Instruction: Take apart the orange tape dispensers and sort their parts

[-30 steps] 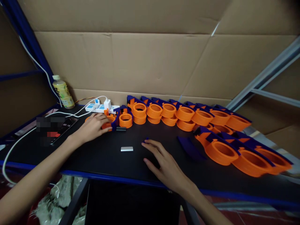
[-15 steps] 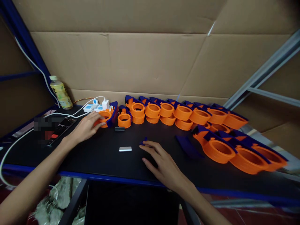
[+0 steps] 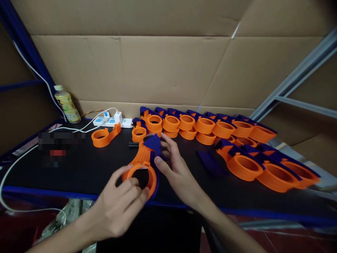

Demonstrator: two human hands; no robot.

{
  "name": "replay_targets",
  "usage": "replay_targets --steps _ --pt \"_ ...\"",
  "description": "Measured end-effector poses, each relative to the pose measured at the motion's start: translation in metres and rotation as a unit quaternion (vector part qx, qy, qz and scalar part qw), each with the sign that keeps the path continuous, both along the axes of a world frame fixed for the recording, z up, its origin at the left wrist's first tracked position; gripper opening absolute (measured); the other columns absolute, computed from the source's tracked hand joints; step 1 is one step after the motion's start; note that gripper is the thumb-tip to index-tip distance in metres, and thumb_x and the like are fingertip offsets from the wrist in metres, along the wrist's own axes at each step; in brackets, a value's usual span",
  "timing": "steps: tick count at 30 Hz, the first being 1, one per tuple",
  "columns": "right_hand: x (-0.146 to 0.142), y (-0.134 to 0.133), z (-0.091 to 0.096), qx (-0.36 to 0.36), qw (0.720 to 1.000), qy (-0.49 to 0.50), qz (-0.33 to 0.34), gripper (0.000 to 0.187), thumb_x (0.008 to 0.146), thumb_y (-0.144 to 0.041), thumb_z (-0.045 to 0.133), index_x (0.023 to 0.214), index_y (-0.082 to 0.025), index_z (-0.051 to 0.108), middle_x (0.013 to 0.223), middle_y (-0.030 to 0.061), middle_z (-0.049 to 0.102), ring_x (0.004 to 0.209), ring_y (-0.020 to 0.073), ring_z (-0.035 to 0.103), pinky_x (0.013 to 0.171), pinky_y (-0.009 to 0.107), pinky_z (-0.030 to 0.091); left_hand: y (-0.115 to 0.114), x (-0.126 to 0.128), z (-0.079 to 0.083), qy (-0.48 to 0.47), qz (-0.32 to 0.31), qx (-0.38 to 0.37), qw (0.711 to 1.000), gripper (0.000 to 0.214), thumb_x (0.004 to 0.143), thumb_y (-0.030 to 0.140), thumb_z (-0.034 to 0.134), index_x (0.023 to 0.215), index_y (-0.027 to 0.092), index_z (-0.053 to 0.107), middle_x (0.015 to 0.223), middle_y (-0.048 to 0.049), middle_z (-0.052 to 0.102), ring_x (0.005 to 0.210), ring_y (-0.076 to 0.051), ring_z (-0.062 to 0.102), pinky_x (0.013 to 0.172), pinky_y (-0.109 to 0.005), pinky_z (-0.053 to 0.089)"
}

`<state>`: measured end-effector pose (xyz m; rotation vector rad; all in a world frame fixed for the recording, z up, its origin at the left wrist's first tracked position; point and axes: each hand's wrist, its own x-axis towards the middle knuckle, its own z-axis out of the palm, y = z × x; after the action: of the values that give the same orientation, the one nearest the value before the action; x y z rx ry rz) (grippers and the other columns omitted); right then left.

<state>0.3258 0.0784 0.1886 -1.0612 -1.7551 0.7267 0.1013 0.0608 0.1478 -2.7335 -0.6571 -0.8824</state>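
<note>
Left hand (image 3: 121, 200): curled, gripping ring of orange-and-blue holder (image 3: 143, 154)
Right hand (image 3: 179, 172): half-closed, clasping its blue side
Holder's place: between both hands, near front edge of table (image 3: 79, 172)
Orange piece (image 3: 100, 141): farther left, near power strip (image 3: 127, 123)
Matching holders (image 3: 205, 126): lined up rightward

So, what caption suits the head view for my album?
Left fingers hold an orange-and-purple tape dispenser, right fingers at its purple part, similar dispensers lined up behind.

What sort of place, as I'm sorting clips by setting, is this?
Probably a small workshop or packing corner: rows of matching orange parts on a black table, cardboard behind it, and a power strip at the back.
</note>
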Motion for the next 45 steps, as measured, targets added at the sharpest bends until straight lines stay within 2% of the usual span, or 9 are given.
replay_targets --steps 4,7,10,13,17,24,32,39,45 --pt "0.001 0.001 0.003 0.035 0.999 -0.021 -0.032 0.043 0.095 -0.032 0.057 0.137 -0.025 0.049 0.127 0.007 0.063 0.11 0.0189 0.063 0.097 0.036 0.052 -0.017 0.016 -0.025 -0.048 -0.044 0.007 0.998 0.044 0.084 0.018 0.067 0.127 0.026 0.062 0.096 -0.0073 0.071 0.099 -0.028 0.066 0.113 -0.061 0.035" --pt "0.004 -0.002 0.005 0.069 0.993 -0.078 -0.054 0.037 0.095 -0.027 0.056 0.132 -0.024 0.055 0.125 0.0061 0.066 0.109 0.0193 0.065 0.097 0.035 0.052 -0.017 0.021 -0.021 -0.25 -0.006 -0.092 0.964 0.058 0.082 0.04 0.071 0.137 0.031 0.053 0.138 -0.0145 0.052 0.133 -0.038 0.046 0.112 -0.063 0.036" --pt "0.0 -0.01 0.006 0.105 0.98 -0.142 -0.087 0.035 0.094 -0.024 0.056 0.129 -0.021 0.058 0.12 0.0072 0.069 0.104 0.0207 0.068 0.094 0.036 0.054 -0.009 0.025 -0.005 -0.418 0.044 -0.317 0.85 0.064 0.087 0.043 0.064 0.146 0.034 0.04 0.157 -0.0121 0.03 0.144 -0.036 0.031 0.112 -0.058 0.038" --pt "-0.009 -0.023 0.001 0.139 0.963 -0.214 -0.088 0.033 0.096 -0.024 0.053 0.128 -0.019 0.058 0.111 0.008 0.073 0.094 0.0212 0.071 0.085 0.034 0.057 0.002 0.03 0.004 -0.427 -0.022 -0.607 0.67 0.058 0.091 0.043 0.06 0.146 0.031 0.041 0.14 -0.0135 0.054 0.126 -0.032 0.056 0.1 -0.048 0.051" --pt "-0.018 -0.042 -0.008 0.207 0.909 -0.357 -0.058 0.031 0.099 -0.02 0.047 0.126 -0.011 0.059 0.111 0.0154 0.072 0.089 0.0239 0.072 0.073 0.032 0.059 0.005 0.036 -0.002 -0.494 -0.018 -0.681 0.541 0.04 0.085 0.041 0.07 0.121 0.026 0.062 0.101 -0.0068 0.07 0.091 -0.023 0.07 0.08 -0.032 0.057" --pt "-0.01 -0.052 -0.012 0.169 0.913 -0.371 0.027 0.031 0.099 -0.013 0.041 0.123 -0.013 0.06 0.101 0.0132 0.072 0.085 0.0204 0.072 0.071 0.029 0.06 -0.001 0.034 -0.013 -0.435 0.013 -0.71 0.554 0.042 0.082 0.049 0.069 0.114 0.023 0.06 0.076 -0.0023 0.063 0.052 -0.019 0.064 0.037 -0.026 0.053" --pt "0.002 -0.046 -0.007 0.119 0.942 -0.309 0.047 0.024 0.099 -0.015 0.042 0.114 -0.015 0.06 0.1 0.0104 0.072 0.087 0.0213 0.072 0.077 0.032 0.059 0.0 0.045 -0.014 -0.441 0.014 -0.707 0.552 0.043 0.082 0.049 0.069 0.117 0.026 0.058 0.084 -0.0025 0.062 0.056 -0.019 0.065 0.036 -0.026 0.053" --pt "0.012 -0.046 -0.016 0.139 0.945 -0.296 0.022 0.024 0.101 -0.018 0.04 0.115 -0.015 0.059 0.1 0.0094 0.074 0.08 0.0184 0.073 0.068 0.028 0.056 0.0 0.054 -0.016 -0.457 0.013 -0.711 0.534 0.053 0.08 0.049 0.072 0.126 0.026 0.058 0.096 -0.0068 0.068 0.065 -0.025 0.07 0.042 -0.032 0.057" --pt "0.023 -0.051 -0.014 0.115 0.96 -0.241 -0.084 0.023 0.101 -0.022 0.044 0.103 -0.018 0.067 0.088 0.0031 0.075 0.069 0.0139 0.072 0.065 0.023 0.053 -0.015 0.042 0.005 -0.565 -0.043 -0.645 0.512 0.041 0.087 0.04 0.066 0.123 0.02 0.061 0.131 -0.0154 0.064 0.115 -0.037 0.064 0.093 -0.046 0.055"
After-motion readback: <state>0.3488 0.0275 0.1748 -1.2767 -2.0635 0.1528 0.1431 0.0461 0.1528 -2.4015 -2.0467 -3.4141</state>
